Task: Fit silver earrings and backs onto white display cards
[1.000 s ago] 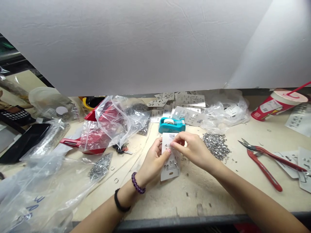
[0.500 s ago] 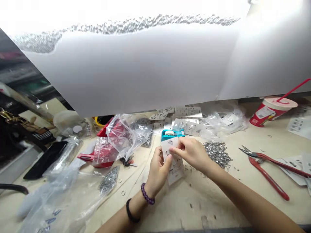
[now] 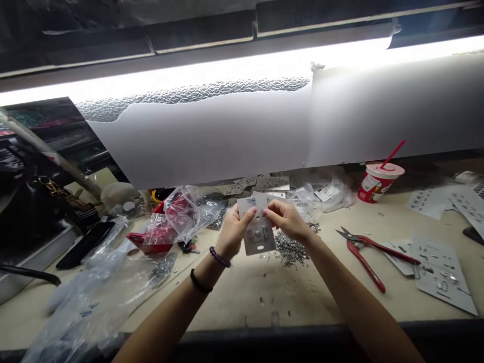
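Observation:
A light grey card (image 3: 259, 237) with small metal pieces on it is held up over the middle of the table. My left hand (image 3: 235, 227) grips its upper left side between thumb and fingers. At the upper right, my right hand (image 3: 284, 218) pinches the card, its thumb near the surface. A pile of small metal pieces (image 3: 293, 249) lies on the table just below my right hand. Behind the card are more cards (image 3: 273, 182) in a loose stack.
Red-handled cutters (image 3: 365, 257), a red cup with a straw (image 3: 378, 184) and printed cards (image 3: 440, 272) lie or stand at the right. Clear bags (image 3: 192, 212), a red item (image 3: 149, 242) and a black phone (image 3: 85, 244) are at the left.
The view has tilted up and turned right. Both hands have brought the card upright and flat to view, spread to its two sides. The blue tape dispenser no longer shows behind it.

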Available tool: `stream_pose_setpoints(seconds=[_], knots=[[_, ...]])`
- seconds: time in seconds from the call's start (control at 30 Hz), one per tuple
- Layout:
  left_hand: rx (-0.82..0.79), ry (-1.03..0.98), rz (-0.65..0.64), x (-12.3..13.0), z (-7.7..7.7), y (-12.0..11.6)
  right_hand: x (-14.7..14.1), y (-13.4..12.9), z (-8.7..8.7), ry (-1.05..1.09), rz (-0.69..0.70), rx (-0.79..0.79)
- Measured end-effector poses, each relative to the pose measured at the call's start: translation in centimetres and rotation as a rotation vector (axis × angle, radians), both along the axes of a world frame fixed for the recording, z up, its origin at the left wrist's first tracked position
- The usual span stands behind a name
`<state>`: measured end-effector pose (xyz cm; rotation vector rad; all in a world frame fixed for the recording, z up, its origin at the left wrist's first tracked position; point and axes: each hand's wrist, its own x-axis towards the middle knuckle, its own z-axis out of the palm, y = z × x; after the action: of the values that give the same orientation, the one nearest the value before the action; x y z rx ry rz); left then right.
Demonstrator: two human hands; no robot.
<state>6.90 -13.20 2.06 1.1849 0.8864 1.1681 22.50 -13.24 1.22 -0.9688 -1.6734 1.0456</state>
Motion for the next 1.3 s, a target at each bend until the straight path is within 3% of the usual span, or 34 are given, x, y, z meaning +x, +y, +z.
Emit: stream_pose_setpoints(seconds=[0.4,0.6,0.83,1.1,1.3], knots=[[0.176,0.214,0.147,1.1,0.7,0.3,0.3,-0.1,-0.5,-0.127,-0.14,0.206],[0.174,0.398,-0.014,-0.2,1.5,1.9,0.6,0.0,-0.6,-0.189,-0.133,0.22],[0.21,0.512,-0.075,-0.9,1.5,2.8,1.1,0.2,-0.5,-0.257,-0.082,0.193],[0.152,0.635,-0.236,-2.7,-0.1,1.9,0.0,-0.3,-1.0,-0.356,0.037,0.115],[0.201,0.698,-0.174,-5.7,-1.7,0.6,0.1,-0.1,-1.1,-0.299,0.069,-0.058]])
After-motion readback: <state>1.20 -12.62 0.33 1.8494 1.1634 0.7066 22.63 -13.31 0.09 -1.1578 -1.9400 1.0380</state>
